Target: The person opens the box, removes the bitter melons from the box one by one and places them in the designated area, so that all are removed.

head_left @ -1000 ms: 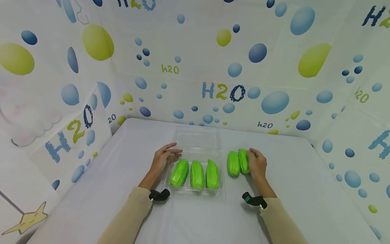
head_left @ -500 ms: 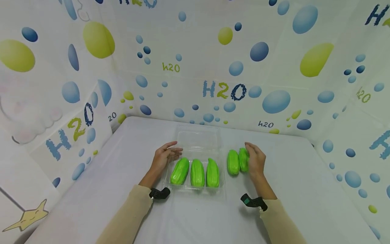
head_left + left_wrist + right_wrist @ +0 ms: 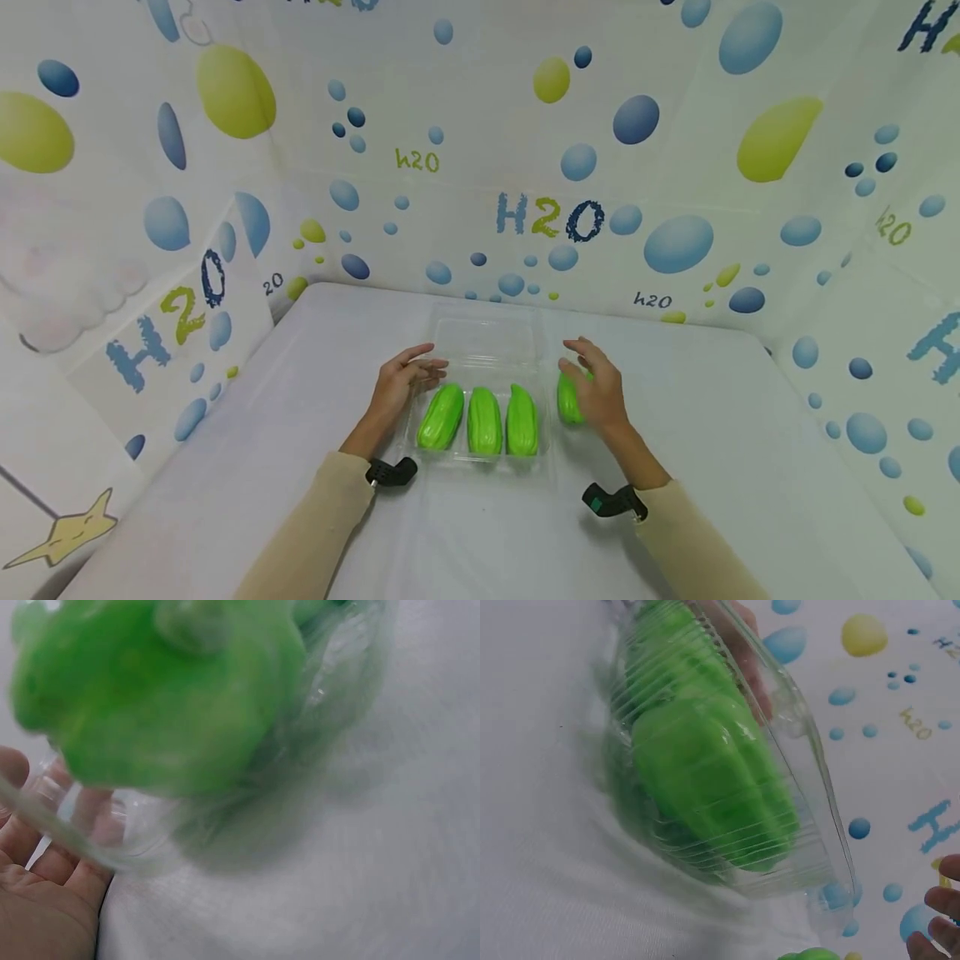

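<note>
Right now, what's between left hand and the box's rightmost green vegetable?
The clear box's left wall, then the left green vegetable and the middle green vegetable; the head view shows it.

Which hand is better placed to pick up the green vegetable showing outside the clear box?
Probably the right hand: it partly covers that green vegetable in the head view, fingers spread. The left hand is at the other side of the clear box.

The table [image 3: 480,533] is covered by a white cloth [image 3: 690,392]. On it, left of the middle of its far edge, lies 1 clear plastic container [image 3: 459,456], its opened lid [image 3: 486,340] pointing to this edge. Just beside, towards the right edge, lies 1 green vegetable [image 3: 567,404], partly hidden.
</note>
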`<state>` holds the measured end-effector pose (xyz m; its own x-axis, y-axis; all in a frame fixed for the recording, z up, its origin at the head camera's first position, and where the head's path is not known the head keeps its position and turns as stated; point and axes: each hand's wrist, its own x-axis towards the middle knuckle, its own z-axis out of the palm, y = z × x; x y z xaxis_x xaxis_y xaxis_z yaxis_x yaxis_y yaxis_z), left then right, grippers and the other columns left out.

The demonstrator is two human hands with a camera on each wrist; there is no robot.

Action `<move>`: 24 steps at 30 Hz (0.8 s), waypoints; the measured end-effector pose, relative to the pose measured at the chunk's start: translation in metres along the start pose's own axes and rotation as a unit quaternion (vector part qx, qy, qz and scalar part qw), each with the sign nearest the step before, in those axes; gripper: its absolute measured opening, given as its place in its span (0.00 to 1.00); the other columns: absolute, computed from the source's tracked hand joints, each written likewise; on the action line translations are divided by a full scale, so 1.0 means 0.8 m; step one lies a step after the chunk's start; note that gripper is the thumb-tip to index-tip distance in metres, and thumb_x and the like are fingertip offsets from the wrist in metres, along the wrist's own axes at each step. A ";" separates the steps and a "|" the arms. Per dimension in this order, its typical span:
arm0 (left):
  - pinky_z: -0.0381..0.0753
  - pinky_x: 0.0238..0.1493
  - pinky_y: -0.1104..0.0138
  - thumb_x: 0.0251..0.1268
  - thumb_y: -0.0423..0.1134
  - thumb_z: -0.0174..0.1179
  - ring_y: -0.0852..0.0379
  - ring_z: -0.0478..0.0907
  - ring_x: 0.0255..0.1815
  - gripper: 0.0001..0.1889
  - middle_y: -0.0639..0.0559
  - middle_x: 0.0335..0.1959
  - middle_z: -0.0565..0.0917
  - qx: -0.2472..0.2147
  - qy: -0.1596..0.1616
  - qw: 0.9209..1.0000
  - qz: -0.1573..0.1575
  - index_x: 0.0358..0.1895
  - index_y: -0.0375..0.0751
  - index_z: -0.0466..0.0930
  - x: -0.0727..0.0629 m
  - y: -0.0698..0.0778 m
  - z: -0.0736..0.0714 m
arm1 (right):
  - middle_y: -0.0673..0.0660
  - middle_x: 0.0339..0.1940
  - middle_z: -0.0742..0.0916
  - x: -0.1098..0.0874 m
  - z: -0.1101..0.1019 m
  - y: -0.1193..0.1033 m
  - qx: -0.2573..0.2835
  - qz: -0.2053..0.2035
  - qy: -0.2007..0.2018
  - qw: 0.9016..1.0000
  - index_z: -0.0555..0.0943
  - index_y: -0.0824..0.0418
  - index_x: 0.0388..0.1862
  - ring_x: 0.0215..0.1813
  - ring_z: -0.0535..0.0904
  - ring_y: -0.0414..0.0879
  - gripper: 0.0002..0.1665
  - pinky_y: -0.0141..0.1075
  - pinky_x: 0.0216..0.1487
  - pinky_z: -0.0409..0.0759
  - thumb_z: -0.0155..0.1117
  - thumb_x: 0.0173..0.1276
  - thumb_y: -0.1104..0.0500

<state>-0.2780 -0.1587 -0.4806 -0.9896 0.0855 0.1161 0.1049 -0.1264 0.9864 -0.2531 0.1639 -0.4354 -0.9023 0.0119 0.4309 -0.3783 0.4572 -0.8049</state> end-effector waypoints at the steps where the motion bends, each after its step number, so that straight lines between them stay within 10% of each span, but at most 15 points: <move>1: 0.84 0.55 0.60 0.77 0.27 0.44 0.38 0.83 0.56 0.23 0.27 0.59 0.80 -0.001 0.000 1.000 0.000 0.72 0.28 0.66 0.000 0.000 -0.001 | 0.65 0.70 0.78 0.000 0.003 -0.002 -0.004 -0.020 -0.018 1.000 0.78 0.67 0.64 0.78 0.65 0.57 0.23 0.53 0.73 0.69 0.60 0.74 0.58; 11: 0.84 0.56 0.61 0.76 0.26 0.43 0.40 0.84 0.56 0.24 0.26 0.59 0.80 -0.004 -0.006 1.000 0.000 0.73 0.28 0.65 0.000 -0.001 -0.003 | 0.63 0.74 0.73 -0.007 0.024 -0.018 -0.109 -0.143 -0.174 0.968 0.72 0.62 0.72 0.80 0.60 0.59 0.33 0.62 0.75 0.61 0.61 0.73 0.50; 24: 0.84 0.57 0.59 0.77 0.27 0.43 0.41 0.84 0.55 0.24 0.27 0.59 0.80 -0.004 -0.008 1.000 0.001 0.73 0.28 0.65 0.000 0.000 -0.001 | 0.59 0.78 0.69 -0.019 0.042 -0.028 -0.199 -0.161 -0.266 0.929 0.67 0.55 0.77 0.80 0.61 0.56 0.38 0.59 0.72 0.68 0.59 0.74 0.42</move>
<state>-0.2779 -0.1595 -0.4810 -0.9877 0.1010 0.1190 0.1050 -0.1345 0.9853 -0.2380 0.1238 -0.4378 -0.7702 -0.5755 0.2749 -0.6354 0.6552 -0.4086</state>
